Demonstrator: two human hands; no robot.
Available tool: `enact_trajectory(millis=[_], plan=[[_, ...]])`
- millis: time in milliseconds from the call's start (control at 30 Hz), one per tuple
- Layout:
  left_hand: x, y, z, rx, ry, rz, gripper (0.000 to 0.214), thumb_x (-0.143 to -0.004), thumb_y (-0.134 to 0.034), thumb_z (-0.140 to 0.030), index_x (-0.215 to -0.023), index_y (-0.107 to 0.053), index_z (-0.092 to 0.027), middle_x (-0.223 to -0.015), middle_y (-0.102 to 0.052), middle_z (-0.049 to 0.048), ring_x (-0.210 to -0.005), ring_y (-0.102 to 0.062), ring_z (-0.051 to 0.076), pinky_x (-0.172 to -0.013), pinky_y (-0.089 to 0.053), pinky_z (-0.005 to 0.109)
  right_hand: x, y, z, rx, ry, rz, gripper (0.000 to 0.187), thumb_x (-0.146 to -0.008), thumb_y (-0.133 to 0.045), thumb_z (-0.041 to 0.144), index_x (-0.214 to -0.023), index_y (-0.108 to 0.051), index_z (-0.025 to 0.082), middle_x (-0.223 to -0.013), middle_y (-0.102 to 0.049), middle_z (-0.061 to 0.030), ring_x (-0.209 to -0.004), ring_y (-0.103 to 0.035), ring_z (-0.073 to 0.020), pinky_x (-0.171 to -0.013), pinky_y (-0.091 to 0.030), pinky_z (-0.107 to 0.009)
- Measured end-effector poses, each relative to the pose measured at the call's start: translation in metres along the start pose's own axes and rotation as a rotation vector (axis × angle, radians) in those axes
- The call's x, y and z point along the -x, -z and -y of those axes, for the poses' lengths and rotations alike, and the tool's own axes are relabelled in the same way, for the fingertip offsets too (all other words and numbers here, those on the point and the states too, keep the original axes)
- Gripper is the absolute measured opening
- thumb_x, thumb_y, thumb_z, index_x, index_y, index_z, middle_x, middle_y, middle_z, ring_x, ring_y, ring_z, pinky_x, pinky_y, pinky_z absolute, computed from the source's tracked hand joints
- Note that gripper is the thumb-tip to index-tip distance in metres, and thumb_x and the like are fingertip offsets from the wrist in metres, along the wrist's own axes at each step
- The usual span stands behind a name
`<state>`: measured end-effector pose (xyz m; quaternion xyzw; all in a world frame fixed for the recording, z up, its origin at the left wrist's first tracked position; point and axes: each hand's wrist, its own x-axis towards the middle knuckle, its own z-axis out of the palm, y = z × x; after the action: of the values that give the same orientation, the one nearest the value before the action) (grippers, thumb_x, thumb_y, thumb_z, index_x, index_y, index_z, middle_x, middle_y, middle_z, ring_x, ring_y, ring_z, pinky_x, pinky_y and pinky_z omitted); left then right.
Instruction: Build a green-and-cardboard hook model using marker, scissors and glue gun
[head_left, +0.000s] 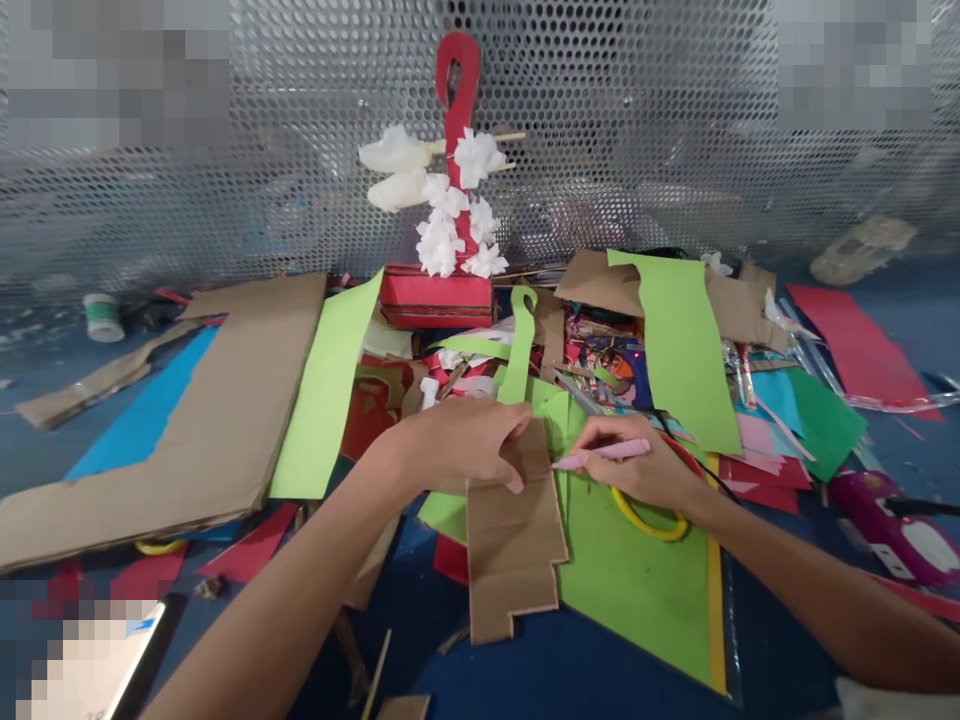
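Observation:
My left hand (457,440) rests on the upper part of a brown cardboard piece (514,550) with stepped edges, its thumb and forefinger holding it down. My right hand (634,465) is closed around a pink pen (624,450). The pen's tip touches or nearly touches the right edge of the cardboard. Under the cardboard lies a large light green sheet (637,610). Below my right hand shows the yellow handle of a pair of scissors (651,528), whose grey blades point away from me. Just beyond the hands is a curled green paper strip (521,340).
A red hooked stand (459,110) with white paper flowers rises against a perforated metal panel (637,120). Brown cardboard (225,400) and a green sheet (326,390) lie left. Another green sheet (686,350), a purple device (900,525) and a red sheet (859,345) lie right.

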<state>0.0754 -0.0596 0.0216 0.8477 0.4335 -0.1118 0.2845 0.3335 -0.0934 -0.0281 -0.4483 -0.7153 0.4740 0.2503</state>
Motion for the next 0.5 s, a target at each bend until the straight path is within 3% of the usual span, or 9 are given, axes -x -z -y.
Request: enact_trajectory(millis=[500], plan=[[0.0018, 0.0023, -0.0023, -0.004, 0.001, -0.002, 0.049, -0.070, -0.078, -0.055, -0.104, -0.061, -0.023, -0.083, -0.067, 0.0045, -0.074, -0.060, 0.026, -0.064, -0.031, 0.031, -0.0007, -0.0002, 0.0006, 0.012, 0.011, 0.006, 0.014, -0.086, -0.068, 0.027, -0.075, -0.071, 0.018, -0.062, -0.065, 0.0000, -0.054, -0.051, -0.0113, -0.049, -0.033, -0.024]])
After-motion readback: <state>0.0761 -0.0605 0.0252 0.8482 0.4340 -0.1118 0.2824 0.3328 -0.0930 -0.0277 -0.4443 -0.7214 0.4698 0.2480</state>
